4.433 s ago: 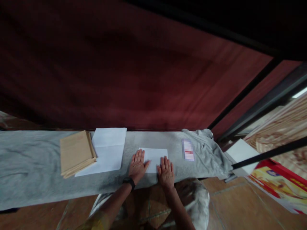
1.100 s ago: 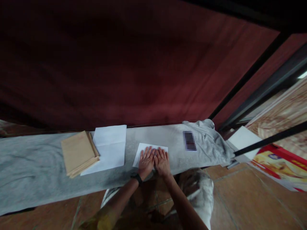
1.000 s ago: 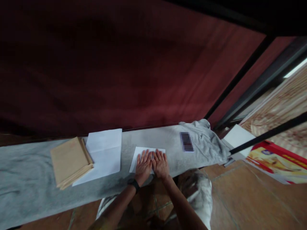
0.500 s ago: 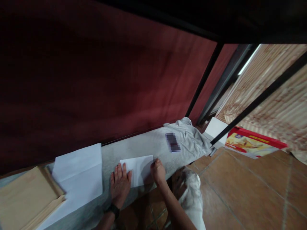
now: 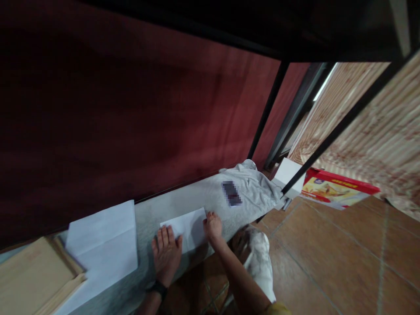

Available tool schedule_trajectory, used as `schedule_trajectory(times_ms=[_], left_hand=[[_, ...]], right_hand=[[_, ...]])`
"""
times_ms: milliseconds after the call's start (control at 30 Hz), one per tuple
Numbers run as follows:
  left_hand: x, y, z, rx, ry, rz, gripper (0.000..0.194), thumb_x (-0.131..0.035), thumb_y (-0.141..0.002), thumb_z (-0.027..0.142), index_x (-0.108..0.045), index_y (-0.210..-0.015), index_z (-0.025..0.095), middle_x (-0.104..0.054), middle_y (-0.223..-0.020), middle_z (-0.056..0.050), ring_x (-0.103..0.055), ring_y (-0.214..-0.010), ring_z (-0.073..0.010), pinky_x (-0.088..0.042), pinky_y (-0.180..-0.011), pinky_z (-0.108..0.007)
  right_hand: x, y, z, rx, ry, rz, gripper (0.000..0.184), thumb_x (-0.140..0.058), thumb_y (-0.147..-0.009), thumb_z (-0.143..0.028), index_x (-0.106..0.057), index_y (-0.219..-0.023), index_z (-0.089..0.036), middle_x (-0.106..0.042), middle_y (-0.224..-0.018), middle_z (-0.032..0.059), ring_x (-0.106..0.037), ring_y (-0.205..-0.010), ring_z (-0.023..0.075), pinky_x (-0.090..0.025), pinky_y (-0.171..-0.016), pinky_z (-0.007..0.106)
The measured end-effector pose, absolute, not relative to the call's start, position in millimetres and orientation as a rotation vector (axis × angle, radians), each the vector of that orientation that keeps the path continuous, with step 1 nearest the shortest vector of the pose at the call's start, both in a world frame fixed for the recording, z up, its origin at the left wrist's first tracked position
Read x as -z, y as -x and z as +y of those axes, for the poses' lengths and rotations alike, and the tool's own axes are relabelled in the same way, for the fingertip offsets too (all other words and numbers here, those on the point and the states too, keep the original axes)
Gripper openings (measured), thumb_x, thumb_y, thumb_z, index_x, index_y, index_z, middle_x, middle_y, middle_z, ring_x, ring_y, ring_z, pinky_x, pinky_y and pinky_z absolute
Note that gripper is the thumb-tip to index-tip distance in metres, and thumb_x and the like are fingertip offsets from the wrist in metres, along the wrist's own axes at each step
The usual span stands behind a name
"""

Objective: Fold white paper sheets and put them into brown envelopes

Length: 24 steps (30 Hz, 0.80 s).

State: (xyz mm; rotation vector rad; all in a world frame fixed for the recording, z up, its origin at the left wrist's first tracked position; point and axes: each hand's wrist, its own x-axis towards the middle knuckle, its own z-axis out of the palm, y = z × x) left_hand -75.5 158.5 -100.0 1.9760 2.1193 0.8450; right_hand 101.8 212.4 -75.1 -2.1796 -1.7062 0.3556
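Note:
A small folded white paper (image 5: pixel 188 225) lies on the grey cloth-covered bench (image 5: pixel 183 199). My left hand (image 5: pixel 166 253) rests flat on the paper's left end, fingers stretched out; a black watch sits on that wrist. At the paper's right edge is my right hand (image 5: pixel 213 226), its fingers curled down onto the edge. Whether it pinches the paper I cannot make out.
A larger creased white sheet (image 5: pixel 101 245) and a stack of brown envelopes (image 5: pixel 36 280) lie to the left. A phone (image 5: pixel 231 193) rests on bunched grey cloth (image 5: pixel 259 188) at the right. A dark red wall stands behind; a red box (image 5: pixel 334 190) sits on the tiled floor.
My hands, side by side on the middle of the paper a second ago, have moved apart to its two ends. The view has swung to the right.

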Motion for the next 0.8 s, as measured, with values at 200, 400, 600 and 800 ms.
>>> schedule_trajectory(times_ms=[200, 400, 600, 800], left_hand=[[113, 66, 180, -0.534, -2.268, 1.837, 0.057, -0.035, -0.090, 0.020, -0.047, -0.145, 0.009, -0.042, -0.154, -0.017, -0.029, -0.147, -0.0297, -0.018, -0.121, -0.051], [119, 67, 177, -0.443, -2.409, 1.809, 0.061, -0.037, -0.085, 0.009, -0.048, -0.145, 0.012, -0.041, -0.155, -0.015, -0.025, -0.149, -0.0276, -0.017, -0.122, -0.049], [120, 69, 188, -0.532, -2.321, 1.875, 0.058, -0.031, -0.092, 0.020, -0.043, -0.148, 0.009, -0.039, -0.155, -0.016, -0.024, -0.150, -0.0282, -0.017, -0.121, -0.052], [122, 63, 210, -0.518, -2.408, 1.840, 0.057, -0.025, -0.096, 0.025, -0.044, -0.147, 0.011, -0.040, -0.156, -0.011, -0.025, -0.149, -0.0246, -0.018, -0.121, -0.046]], right_hand=[[78, -67, 204, -0.321, 1.783, -1.989, 0.036, -0.048, -0.098, -0.028, -0.058, -0.131, -0.018, -0.063, -0.131, 0.0128, -0.057, -0.120, 0.0248, -0.044, -0.102, 0.040], [92, -66, 206, -0.301, 1.573, -2.195, 0.039, -0.040, -0.103, -0.036, -0.056, -0.137, -0.025, -0.053, -0.147, 0.0060, -0.044, -0.137, 0.0207, -0.031, -0.116, 0.043], [100, -83, 209, -0.239, 1.662, -2.172, 0.048, -0.046, -0.100, -0.043, -0.048, -0.145, -0.024, -0.044, -0.153, 0.0104, -0.040, -0.140, 0.0236, -0.029, -0.117, 0.046], [104, -80, 209, -0.223, 1.711, -2.172, 0.047, -0.042, -0.102, -0.039, -0.044, -0.148, -0.028, -0.038, -0.157, 0.0074, -0.037, -0.143, 0.0224, -0.024, -0.119, 0.044]])
